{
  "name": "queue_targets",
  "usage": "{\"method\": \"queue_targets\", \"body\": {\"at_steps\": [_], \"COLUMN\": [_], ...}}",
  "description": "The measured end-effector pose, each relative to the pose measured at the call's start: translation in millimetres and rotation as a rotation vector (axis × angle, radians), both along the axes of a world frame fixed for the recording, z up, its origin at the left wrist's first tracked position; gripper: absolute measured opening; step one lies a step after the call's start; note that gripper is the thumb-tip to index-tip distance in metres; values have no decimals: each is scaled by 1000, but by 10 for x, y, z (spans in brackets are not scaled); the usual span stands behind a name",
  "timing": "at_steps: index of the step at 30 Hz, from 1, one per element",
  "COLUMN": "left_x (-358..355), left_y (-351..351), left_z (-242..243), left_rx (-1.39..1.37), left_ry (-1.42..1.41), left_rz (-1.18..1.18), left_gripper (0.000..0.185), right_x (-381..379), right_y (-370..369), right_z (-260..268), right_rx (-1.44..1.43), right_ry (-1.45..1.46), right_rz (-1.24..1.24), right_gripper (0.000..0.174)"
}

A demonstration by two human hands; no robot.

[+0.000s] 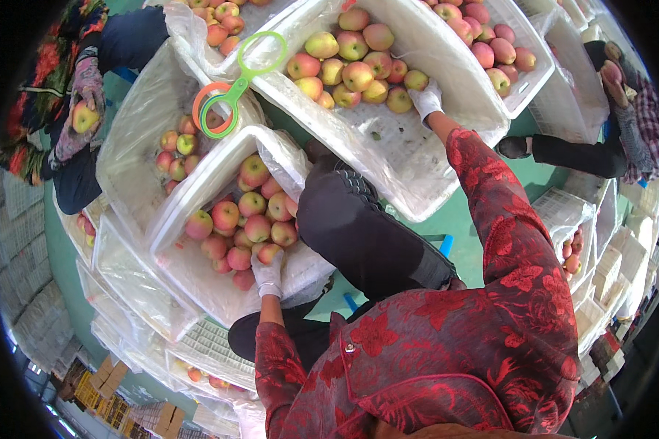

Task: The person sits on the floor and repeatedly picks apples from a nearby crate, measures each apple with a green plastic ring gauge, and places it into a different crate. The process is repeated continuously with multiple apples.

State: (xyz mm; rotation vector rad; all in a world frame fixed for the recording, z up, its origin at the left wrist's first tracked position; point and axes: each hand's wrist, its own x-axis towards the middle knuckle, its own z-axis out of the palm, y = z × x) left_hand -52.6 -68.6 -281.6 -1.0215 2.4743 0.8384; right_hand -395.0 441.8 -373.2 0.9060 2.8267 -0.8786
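Observation:
My left hand (268, 274), in a white glove, has its fingers around a red-yellow apple (269, 253) at the near side of a heap of apples (251, 204) in a plastic-lined white crate (167, 233). My right hand (427, 101), gloved too, is at a yellowish apple (417, 80) at the right of the apples (357, 76) in a larger white crate (417, 200); its fingers are partly hidden, so its hold cannot be told. A green ring gauge (242, 85) with an orange ring (202, 107) lies across the crate rims between them.
More apple crates (105, 164) stand at left and upper right (546, 71). One person (79, 99) at left holds an apple; another person (631, 120) sits at far right, also with an apple. Stacked crates (143, 285) fill the lower left. A blue stool part (446, 245) shows beside my leg.

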Motion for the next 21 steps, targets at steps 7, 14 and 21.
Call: {"method": "queue_targets", "body": {"at_steps": [7, 14, 21], "left_x": [10, -4, 1], "left_y": [-6, 11, 36], "left_z": [-39, -4, 274], "left_rx": [-25, -16, 77], "left_ry": [-9, -1, 117], "left_rz": [-118, -162, -47], "left_gripper": [77, 65, 62], "right_x": [58, 10, 6], "right_y": [-235, -280, -26], "right_z": [252, 285, 305], "right_rx": [134, 229, 91], "right_ry": [-86, 13, -26], "right_rz": [-77, 147, 249], "right_gripper": [80, 67, 70]}}
